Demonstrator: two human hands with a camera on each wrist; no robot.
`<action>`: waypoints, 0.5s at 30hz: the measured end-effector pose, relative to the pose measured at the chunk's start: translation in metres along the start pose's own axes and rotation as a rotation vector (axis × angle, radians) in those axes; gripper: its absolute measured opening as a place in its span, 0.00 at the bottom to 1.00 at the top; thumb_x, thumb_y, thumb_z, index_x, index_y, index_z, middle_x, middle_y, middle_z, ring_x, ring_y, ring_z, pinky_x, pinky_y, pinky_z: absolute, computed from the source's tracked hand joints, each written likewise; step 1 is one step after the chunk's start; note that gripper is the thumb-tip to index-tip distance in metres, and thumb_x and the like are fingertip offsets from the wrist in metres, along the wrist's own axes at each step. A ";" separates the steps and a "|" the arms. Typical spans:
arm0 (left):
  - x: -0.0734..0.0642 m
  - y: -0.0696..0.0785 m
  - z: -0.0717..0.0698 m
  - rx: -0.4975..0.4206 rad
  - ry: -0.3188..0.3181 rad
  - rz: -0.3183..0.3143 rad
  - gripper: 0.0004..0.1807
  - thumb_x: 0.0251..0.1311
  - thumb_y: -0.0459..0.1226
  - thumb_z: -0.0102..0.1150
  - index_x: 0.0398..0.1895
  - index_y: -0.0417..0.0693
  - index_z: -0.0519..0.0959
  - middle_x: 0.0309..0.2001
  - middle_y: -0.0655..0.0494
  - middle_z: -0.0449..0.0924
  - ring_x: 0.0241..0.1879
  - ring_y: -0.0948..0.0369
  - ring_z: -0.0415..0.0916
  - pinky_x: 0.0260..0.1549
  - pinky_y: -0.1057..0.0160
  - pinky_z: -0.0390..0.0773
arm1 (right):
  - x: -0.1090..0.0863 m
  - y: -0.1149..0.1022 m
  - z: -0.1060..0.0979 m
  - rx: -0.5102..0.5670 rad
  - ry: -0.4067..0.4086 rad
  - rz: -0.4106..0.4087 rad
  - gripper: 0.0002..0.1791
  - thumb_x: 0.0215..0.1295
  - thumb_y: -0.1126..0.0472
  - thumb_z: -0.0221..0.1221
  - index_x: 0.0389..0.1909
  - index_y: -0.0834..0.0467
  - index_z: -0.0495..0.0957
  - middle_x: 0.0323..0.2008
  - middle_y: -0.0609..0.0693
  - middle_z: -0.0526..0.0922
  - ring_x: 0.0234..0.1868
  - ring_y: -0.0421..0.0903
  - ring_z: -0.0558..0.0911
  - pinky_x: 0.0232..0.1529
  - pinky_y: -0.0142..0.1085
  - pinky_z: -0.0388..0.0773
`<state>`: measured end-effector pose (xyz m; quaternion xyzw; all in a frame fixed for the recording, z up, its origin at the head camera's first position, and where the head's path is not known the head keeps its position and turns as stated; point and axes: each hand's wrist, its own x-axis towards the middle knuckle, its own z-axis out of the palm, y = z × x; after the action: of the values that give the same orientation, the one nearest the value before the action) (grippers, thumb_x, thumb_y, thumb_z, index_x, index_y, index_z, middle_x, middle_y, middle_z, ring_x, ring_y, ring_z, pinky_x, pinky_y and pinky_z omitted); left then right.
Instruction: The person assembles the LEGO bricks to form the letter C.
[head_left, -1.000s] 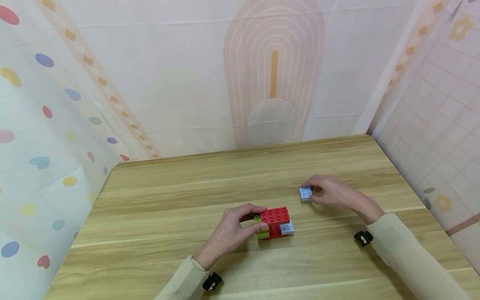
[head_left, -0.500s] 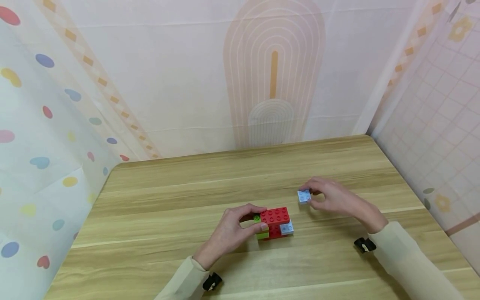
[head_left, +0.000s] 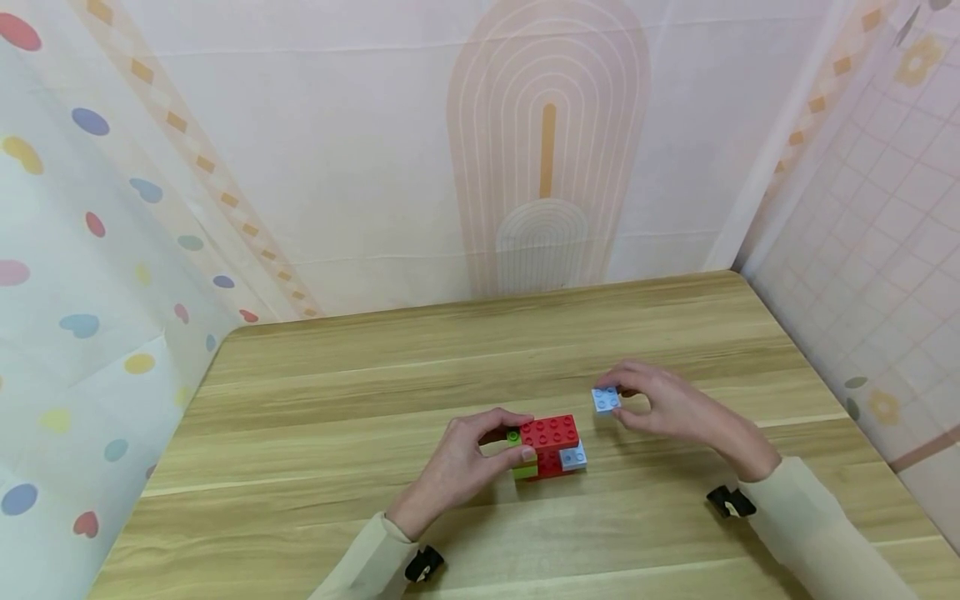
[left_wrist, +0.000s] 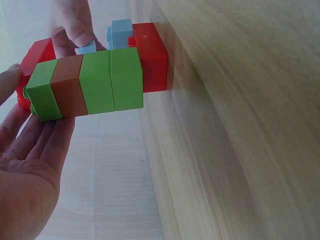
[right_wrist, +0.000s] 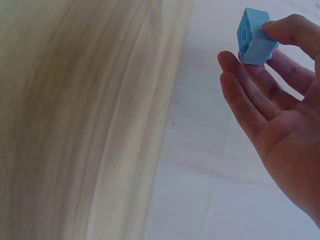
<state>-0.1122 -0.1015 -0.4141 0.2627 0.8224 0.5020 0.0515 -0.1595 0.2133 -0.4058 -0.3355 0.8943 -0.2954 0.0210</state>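
My left hand (head_left: 465, 458) grips the upper left end of a toy brick stack, thumb in front and fingers behind. A red eight-stud brick (head_left: 551, 432) juts out on top. In the left wrist view, green bricks (left_wrist: 112, 80) and a brown brick (left_wrist: 70, 82) form the upright column, with a lower red brick (left_wrist: 151, 57) at its base. On that base's right end sits a light blue brick (head_left: 573, 456). My right hand (head_left: 667, 404) pinches another light blue brick (head_left: 606, 400) between thumb and fingers, behind and right of the stack; its hollow underside shows in the right wrist view.
The wood-grain table (head_left: 337, 400) extends around both hands. Patterned cloth (head_left: 360, 167) hangs behind its far edge and along both sides. A black wrist strap piece (head_left: 425, 564) shows by the left sleeve, and another black piece (head_left: 731, 502) by the right.
My right hand has carried its light blue brick slightly left and nearer to me, closer to the stack. The left hand and the stack stay in place.
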 end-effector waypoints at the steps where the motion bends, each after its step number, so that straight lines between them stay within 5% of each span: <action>1: 0.000 0.000 0.000 0.000 0.000 0.002 0.18 0.62 0.43 0.68 0.53 0.49 0.82 0.50 0.60 0.84 0.50 0.62 0.81 0.51 0.59 0.80 | 0.000 -0.001 0.000 0.004 0.003 0.002 0.19 0.63 0.64 0.65 0.55 0.57 0.80 0.50 0.48 0.80 0.47 0.44 0.79 0.46 0.46 0.81; 15: 0.000 0.000 0.001 0.003 0.005 0.001 0.18 0.61 0.43 0.68 0.53 0.49 0.82 0.50 0.59 0.84 0.50 0.63 0.81 0.50 0.61 0.80 | -0.004 -0.012 0.002 -0.008 0.004 -0.017 0.19 0.64 0.63 0.63 0.56 0.56 0.79 0.54 0.47 0.79 0.50 0.42 0.78 0.51 0.44 0.80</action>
<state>-0.1124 -0.1009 -0.4144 0.2618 0.8233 0.5012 0.0489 -0.1484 0.2072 -0.4018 -0.3427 0.8926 -0.2925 0.0153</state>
